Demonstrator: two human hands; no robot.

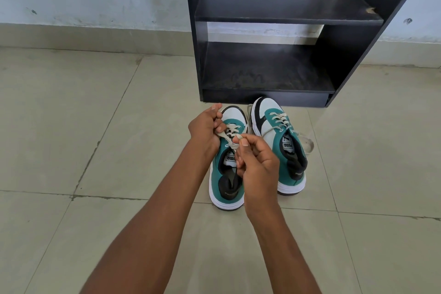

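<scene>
Two teal, white and black sneakers stand side by side on the tiled floor, toes toward the rack. Over the left sneaker (226, 181) both hands work its white lace (229, 135). My left hand (206, 127) has its fingers curled round one strand of the lace near the toe end. My right hand (255, 162) pinches another strand between thumb and forefinger above the tongue. The right sneaker (280, 148) stands untouched, its laces loose and one end trailing on the floor to its right.
A black shoe rack (274, 19) with two bare shelves stands against the pale wall just beyond the sneakers. Beige floor tiles (83, 150) stretch out to the left and right.
</scene>
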